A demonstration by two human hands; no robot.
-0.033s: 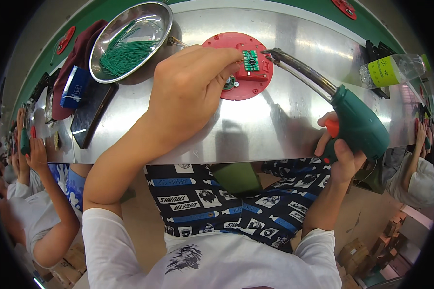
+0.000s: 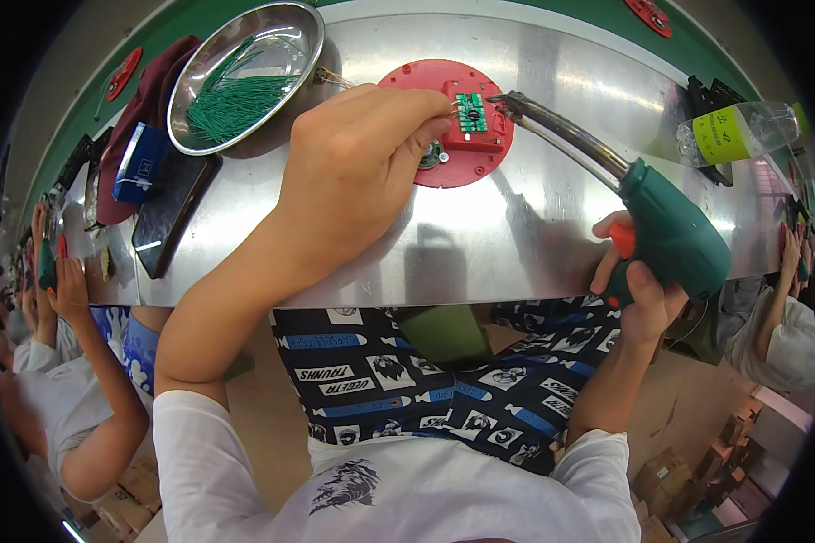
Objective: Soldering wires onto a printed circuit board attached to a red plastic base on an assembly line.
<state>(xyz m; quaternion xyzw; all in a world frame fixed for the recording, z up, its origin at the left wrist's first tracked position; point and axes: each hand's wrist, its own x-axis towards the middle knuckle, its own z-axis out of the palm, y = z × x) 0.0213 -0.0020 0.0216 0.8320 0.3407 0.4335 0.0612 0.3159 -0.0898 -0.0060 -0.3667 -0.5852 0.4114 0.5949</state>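
Observation:
My left hand is closed in a pinch at the left edge of a small green circuit board. Fine wire ends show between its fingertips and the board; the rest of the wire is hidden by the hand. The board sits in a round red plastic housing, which also carries a small round metal part. Wrapped round the grip of a green soldering gun is my right hand, with fingers by its orange trigger. The gun's dark tip hovers just right of the board.
A steel bowl of green wires stands at the back left. Beside it lie a dark phone, a blue box and a maroon cloth. A plastic bottle lies at right. Another person's hand is at far left.
The soldering gun has shifted very slightly left, its tip a little closer to the board. My left hand stays nearly still.

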